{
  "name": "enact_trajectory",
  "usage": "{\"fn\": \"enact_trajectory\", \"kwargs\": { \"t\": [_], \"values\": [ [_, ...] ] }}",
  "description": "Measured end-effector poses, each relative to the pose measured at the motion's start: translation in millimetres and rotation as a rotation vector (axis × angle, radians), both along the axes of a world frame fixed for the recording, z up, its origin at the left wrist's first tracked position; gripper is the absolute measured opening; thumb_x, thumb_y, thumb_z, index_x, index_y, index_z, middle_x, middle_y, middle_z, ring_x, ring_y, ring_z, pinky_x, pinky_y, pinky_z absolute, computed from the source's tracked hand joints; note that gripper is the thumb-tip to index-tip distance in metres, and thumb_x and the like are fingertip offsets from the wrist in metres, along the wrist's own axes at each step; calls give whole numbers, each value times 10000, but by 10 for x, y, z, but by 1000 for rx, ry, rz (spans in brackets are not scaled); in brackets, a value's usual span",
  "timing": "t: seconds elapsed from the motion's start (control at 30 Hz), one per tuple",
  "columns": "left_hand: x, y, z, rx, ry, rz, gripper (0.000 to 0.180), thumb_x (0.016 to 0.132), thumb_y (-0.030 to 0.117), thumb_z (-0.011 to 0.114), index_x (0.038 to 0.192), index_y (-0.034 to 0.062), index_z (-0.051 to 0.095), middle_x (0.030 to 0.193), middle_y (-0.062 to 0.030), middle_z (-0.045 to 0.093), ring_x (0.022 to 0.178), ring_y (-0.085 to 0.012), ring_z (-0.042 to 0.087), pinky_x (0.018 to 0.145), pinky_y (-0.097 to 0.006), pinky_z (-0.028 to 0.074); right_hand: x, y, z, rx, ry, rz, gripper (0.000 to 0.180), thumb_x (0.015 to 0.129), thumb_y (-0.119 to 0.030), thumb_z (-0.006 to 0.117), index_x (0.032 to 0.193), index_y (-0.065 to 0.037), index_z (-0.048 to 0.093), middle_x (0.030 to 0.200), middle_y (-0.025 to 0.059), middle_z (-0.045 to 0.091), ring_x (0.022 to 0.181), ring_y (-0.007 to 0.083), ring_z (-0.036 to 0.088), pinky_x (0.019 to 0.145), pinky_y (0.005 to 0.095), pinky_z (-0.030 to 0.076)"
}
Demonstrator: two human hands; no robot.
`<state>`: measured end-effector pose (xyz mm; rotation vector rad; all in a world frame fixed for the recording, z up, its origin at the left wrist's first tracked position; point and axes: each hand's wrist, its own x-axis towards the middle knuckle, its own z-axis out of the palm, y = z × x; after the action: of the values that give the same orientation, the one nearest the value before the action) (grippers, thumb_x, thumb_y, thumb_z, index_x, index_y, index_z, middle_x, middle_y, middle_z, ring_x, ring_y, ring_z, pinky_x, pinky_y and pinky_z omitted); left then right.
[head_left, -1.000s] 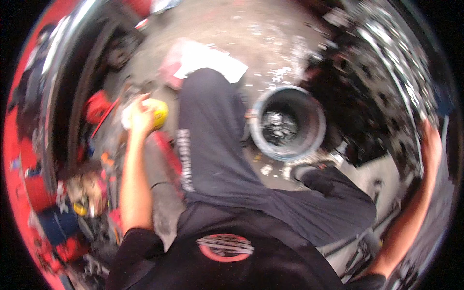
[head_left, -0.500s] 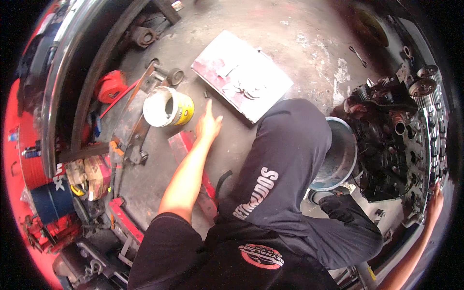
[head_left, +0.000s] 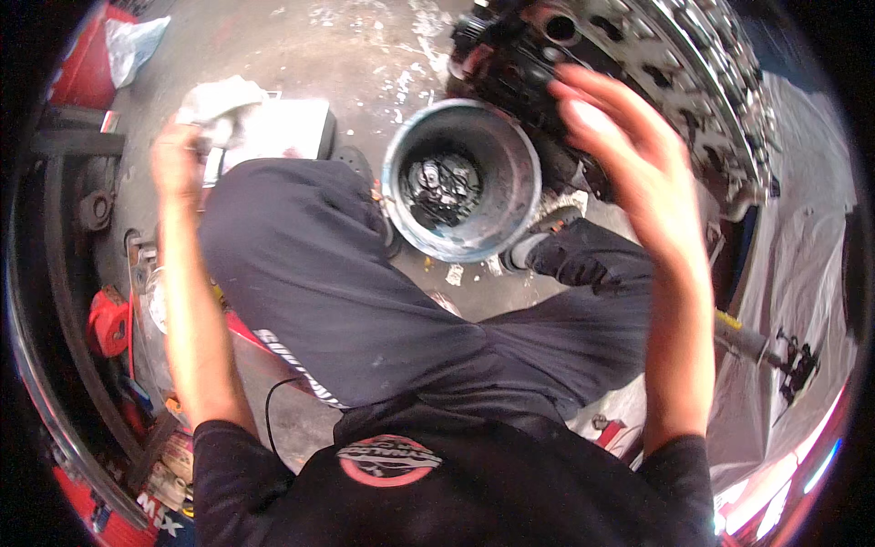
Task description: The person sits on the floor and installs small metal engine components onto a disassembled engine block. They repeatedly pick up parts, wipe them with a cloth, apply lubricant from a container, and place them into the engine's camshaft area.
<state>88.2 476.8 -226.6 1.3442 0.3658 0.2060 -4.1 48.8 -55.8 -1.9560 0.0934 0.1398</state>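
Observation:
My left hand (head_left: 177, 159), blurred, is raised at the left with its fingers closed on a crumpled white rag (head_left: 223, 98). The rag hangs over the near left part of a flat white box (head_left: 296, 123) on the floor. My right hand (head_left: 629, 146) is up at the right, fingers stretched out and holding nothing that I can see. Its fingertips overlap the dark side of an engine (head_left: 674, 82); whether they touch it I cannot tell. Between my feet stands a round bucket (head_left: 521, 187) with dark metal parts in the bottom.
To the left are a dark metal frame (head_left: 68, 219), a red round-edged object (head_left: 108, 324) and a pail (head_left: 157, 301) mostly hidden by my left forearm. Grey plastic sheeting (head_left: 802, 237) hangs at the right. A thin black cable (head_left: 270, 410) curves beside my left thigh.
My view has swung right toward the bucket and engine. My left hand has gone from near the yellow-and-white pail to the rag. My right hand has come off the engine's far edge.

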Motion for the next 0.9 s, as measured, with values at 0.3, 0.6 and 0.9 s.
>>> {"fn": "enact_trajectory", "kwargs": {
  "t": [0.3,0.6,0.9],
  "values": [
    [-156,-1320,1474,1048,-472,-398,412,984,137,589,1380,23,594,1125,-55,683,1014,-156,628,916,-308,504,1123,1279,-206,1346,60,669,472,1058,-472,515,1242,-56,643,1055,46,728,811,119,673,666,237,532],
    [489,-1127,834,-67,-627,-750,255,940,106,610,1162,-15,641,1000,-91,706,888,-184,684,821,-332,562,742,829,-338,-215,-511,574,764,928,-366,654,1566,-77,351,1472,235,482,1284,349,517,1053,471,442],
    [308,-1264,1338,907,-883,28,157,936,27,594,1061,-27,675,1020,-90,706,875,-186,685,784,-307,548,870,881,-1025,-595,-869,586,475,838,-61,688,1311,-88,653,1255,166,661,1129,361,643,995,434,514]
  ]
}}
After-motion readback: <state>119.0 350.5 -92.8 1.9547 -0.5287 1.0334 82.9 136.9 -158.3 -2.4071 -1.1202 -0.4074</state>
